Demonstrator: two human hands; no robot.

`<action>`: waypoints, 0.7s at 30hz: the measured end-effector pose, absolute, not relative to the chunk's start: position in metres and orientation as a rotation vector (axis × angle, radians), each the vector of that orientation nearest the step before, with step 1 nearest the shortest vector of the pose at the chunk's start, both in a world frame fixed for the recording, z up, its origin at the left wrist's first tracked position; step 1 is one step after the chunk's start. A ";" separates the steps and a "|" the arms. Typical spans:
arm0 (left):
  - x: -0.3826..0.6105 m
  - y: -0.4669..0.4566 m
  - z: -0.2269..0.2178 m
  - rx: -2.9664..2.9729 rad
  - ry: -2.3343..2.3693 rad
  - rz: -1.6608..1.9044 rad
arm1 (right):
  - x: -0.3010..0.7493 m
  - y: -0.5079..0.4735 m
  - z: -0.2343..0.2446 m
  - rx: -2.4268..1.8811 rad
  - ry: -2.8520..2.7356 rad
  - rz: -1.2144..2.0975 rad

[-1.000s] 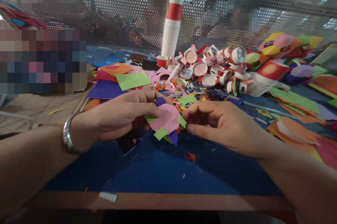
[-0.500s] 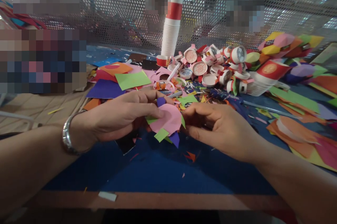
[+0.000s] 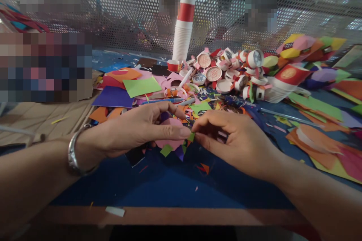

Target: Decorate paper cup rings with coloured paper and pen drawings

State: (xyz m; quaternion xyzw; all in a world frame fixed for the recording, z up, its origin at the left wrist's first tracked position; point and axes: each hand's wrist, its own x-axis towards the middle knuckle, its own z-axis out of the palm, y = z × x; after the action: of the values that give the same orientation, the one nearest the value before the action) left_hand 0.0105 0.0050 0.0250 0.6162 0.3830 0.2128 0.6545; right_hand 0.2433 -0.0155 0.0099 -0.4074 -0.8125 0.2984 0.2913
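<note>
My left hand (image 3: 138,129) is closed around a paper flower (image 3: 173,145) above the blue table. The flower has a round pink centre, with green and purple paper tabs sticking out around its edge. Across the pink disc lies my left thumb, its tip near the right rim; the fingers behind are partly hidden. My right hand (image 3: 237,139) pinches a small green paper tab (image 3: 191,136) at the flower's right side between thumb and forefinger. A green tab (image 3: 166,150) and a purple point hang from the lower edge.
Behind my hands are paper scraps, a green sheet (image 3: 141,87) and a purple sheet (image 3: 113,97). Farther back stand stacked paper cups (image 3: 182,39) beside a heap of cut cup pieces (image 3: 215,73). More cups (image 3: 287,82) and orange paper (image 3: 313,146) lie right; cardboard (image 3: 53,118) is left.
My left thumb has slid right across the pink disc to its rim. The flower has shifted slightly left, and my right fingers now pinch a green tab.
</note>
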 end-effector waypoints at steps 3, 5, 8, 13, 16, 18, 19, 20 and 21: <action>0.011 0.004 0.025 1.421 0.919 0.481 | 0.242 -0.016 0.010 -1.075 -2.178 0.759; 0.011 0.005 0.024 1.453 0.965 0.495 | 0.242 -0.017 0.009 -1.074 -2.177 0.761; 0.011 0.005 0.021 1.500 1.007 0.525 | 0.241 -0.018 0.009 -1.078 -2.183 0.751; 0.011 0.003 0.018 1.547 1.028 0.531 | 0.240 -0.018 0.010 -1.074 -2.193 0.741; 0.012 0.003 0.018 1.625 1.050 0.529 | 0.238 -0.018 0.011 -1.068 -2.196 0.737; 0.012 0.003 0.017 1.680 1.065 0.520 | 0.238 -0.018 0.012 -1.067 -2.196 0.750; 0.012 0.002 0.017 1.705 1.072 0.520 | 0.237 -0.019 0.012 -1.067 -2.195 0.757; 0.012 0.002 0.017 1.727 1.081 0.523 | 0.237 -0.019 0.012 -1.069 -2.194 0.762; 0.012 0.002 0.017 1.744 1.088 0.528 | 0.237 -0.019 0.011 -1.071 -2.191 0.763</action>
State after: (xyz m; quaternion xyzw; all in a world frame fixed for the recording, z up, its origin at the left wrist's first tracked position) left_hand 0.0124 0.0020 0.0172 0.7173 0.4475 0.2172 0.4879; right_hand 0.2372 -0.0192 0.0113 -0.4011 -0.8209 0.2860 0.2890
